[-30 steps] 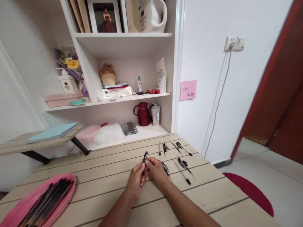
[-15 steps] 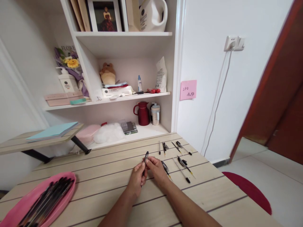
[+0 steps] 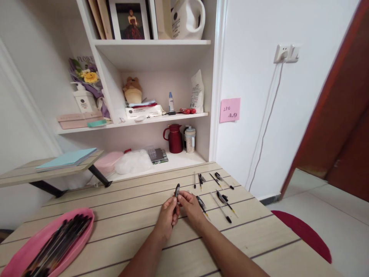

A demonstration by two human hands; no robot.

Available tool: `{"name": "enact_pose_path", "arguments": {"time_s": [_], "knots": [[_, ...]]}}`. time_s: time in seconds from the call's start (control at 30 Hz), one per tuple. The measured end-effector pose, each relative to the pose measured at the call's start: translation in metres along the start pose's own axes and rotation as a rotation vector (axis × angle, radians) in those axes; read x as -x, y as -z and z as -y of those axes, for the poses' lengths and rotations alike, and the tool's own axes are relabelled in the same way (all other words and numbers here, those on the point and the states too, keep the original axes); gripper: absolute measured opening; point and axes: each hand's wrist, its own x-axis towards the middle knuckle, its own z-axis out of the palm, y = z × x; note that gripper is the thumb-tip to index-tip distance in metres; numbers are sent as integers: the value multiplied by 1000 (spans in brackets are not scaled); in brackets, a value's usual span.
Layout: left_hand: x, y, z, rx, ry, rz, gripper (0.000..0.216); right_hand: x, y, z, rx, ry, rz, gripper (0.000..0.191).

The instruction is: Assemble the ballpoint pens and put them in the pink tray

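Note:
A pen point(image 3: 177, 189) with a black cap stands upright between my two hands, above the middle of the wooden table point(image 3: 123, 223). My left hand point(image 3: 167, 216) is closed around its lower part. The fingertips of my right hand point(image 3: 188, 207) pinch it from the other side, near the cap. Just right of my right hand lie loose pen parts: a black cap with a refill point(image 3: 202, 204), a clear barrel point(image 3: 220, 206) with a black end, and another cap point(image 3: 221, 197) beside a refill. Farther back are several more caps, refills and barrels.
A pink tray point(image 3: 86, 238) full of black pens sits at the front left. Behind it is a raised wooden stand point(image 3: 23, 175) with blue paper. White shelves point(image 3: 150, 120) rise at the table's back, holding a red jug point(image 3: 175, 139). A red stool point(image 3: 302, 232) is at the right.
The capped pen has tilted slightly more upright in my fingers. Both hands stay almost in the same place, and the view has shifted a little.

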Motion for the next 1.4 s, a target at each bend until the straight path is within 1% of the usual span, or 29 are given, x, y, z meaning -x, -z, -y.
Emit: {"name": "enact_pose_path", "arguments": {"time_s": [0.3,0.6,0.8,1.0,1.13,1.27,1.4], "knots": [[0,2,-4,106,-3,-36,31,4,1,-2,68,42,-28,33],[4,2,-8,79,11,-89,36,10,-5,5,111,72,53,33],[11,10,-21,27,-13,-69,37,13,-4,1,158,95,95,35],[22,34,-39,17,-57,-120,37,14,-2,-12,222,40,85,40],[37,54,-55,-20,-116,-190,35,16,-1,-20,257,20,124,40],[57,79,-75,-207,-182,-332,34,18,0,-26,300,7,181,37],[80,118,-100,-324,-202,-493,31,20,1,-29,354,12,204,38]]}}
